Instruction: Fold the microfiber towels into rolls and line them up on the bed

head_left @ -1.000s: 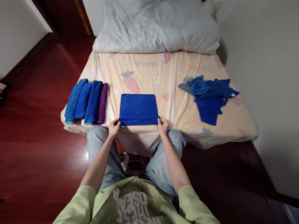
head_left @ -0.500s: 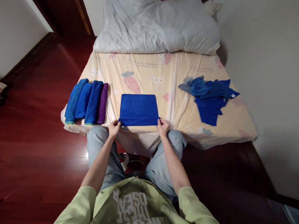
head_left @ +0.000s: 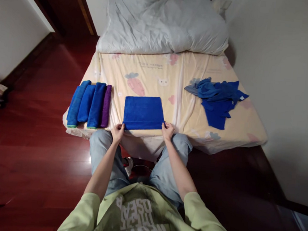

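Note:
A blue towel point(head_left: 143, 109) lies flat on the bed in front of me, its near edge turned over in a narrow strip. My left hand point(head_left: 118, 132) pinches the near left corner of that strip. At the near right corner, my right hand point(head_left: 168, 130) is closed on the folded edge. To the left are several rolled towels, blue ones point(head_left: 96, 104) and a purple one point(head_left: 106, 106), side by side. A loose heap of blue towels point(head_left: 217, 98) lies crumpled on the right.
The bed point(head_left: 152, 80) has a pale yellow sheet with carrot prints. A bunched white quilt point(head_left: 165, 22) covers the far end. A wall point(head_left: 286, 99) stands to the right, and dark red floor point(head_left: 36, 147) extends on the left.
Both hands keep their hold on the towel's near corners, and the folded strip looks the same. Only a very slight shift of the view shows.

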The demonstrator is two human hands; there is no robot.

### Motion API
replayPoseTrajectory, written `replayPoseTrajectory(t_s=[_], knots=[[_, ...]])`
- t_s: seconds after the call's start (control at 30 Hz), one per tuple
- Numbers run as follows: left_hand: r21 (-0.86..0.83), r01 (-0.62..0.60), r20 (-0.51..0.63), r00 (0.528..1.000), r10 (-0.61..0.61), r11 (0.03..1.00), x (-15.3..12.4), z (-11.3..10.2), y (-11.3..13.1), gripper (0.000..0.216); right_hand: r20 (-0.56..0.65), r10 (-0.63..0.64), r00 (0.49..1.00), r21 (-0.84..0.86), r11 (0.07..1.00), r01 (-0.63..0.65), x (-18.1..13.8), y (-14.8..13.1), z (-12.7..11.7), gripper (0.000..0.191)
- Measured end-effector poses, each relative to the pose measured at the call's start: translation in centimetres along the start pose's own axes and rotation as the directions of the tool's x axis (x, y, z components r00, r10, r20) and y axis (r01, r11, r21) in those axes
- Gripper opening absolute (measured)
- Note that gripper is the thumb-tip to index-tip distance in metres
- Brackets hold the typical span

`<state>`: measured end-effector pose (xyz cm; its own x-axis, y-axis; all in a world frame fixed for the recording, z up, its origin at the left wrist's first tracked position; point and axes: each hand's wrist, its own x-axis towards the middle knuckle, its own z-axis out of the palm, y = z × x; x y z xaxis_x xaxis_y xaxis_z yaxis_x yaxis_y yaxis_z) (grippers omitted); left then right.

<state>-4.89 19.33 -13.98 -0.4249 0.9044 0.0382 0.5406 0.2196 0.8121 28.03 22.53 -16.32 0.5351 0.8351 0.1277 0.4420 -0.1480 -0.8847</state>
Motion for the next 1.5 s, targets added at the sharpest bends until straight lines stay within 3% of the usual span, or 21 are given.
replayPoseTrajectory(t_s=[0.33,0.53,0.87,1.23,1.3,1.4,1.5], knots=[[-0.018,-0.008,-0.042,0.999,0.007,1.000,0.2,0.7,-0.3,0.031,-0.031,0.018,0.999,-0.009,1.000,-0.019,-0.1,-0.7,-0.1,0.020],[-0.005,-0.061,-0.031,0.998,0.061,0.998,0.1,0.9,-0.3,0.033,-0.061,0.064,0.996,0.098,0.993,-0.058,0.3,-0.5,0.0,0.026],[0.054,-0.129,-0.068,0.989,0.133,0.990,0.2,1.0,-0.1,0.026,-0.066,0.007,0.998,0.128,0.992,0.001,-0.1,-0.2,0.4,0.042],[0.158,-0.110,-0.084,0.989,0.124,0.981,0.8,1.9,-0.2,0.025,-0.056,0.030,0.998,0.012,0.999,-0.029,0.1,-0.5,0.5,0.037],[0.165,-0.101,-0.088,0.989,0.116,0.981,0.8,1.9,-0.1,0.024,-0.012,-0.006,1.000,-0.057,0.998,0.005,0.1,-0.7,0.3,0.033],[0.186,-0.130,-0.073,0.987,0.145,0.974,0.7,1.7,0.0,0.020,0.099,-0.165,0.981,-0.159,0.971,0.179,0.2,-1.0,-0.4,0.030],[0.246,-0.284,0.005,0.956,0.292,0.927,0.5,1.2,0.2,0.020,0.270,-0.363,0.892,-0.221,0.878,0.424,0.3,-0.9,-1.5,0.034]])
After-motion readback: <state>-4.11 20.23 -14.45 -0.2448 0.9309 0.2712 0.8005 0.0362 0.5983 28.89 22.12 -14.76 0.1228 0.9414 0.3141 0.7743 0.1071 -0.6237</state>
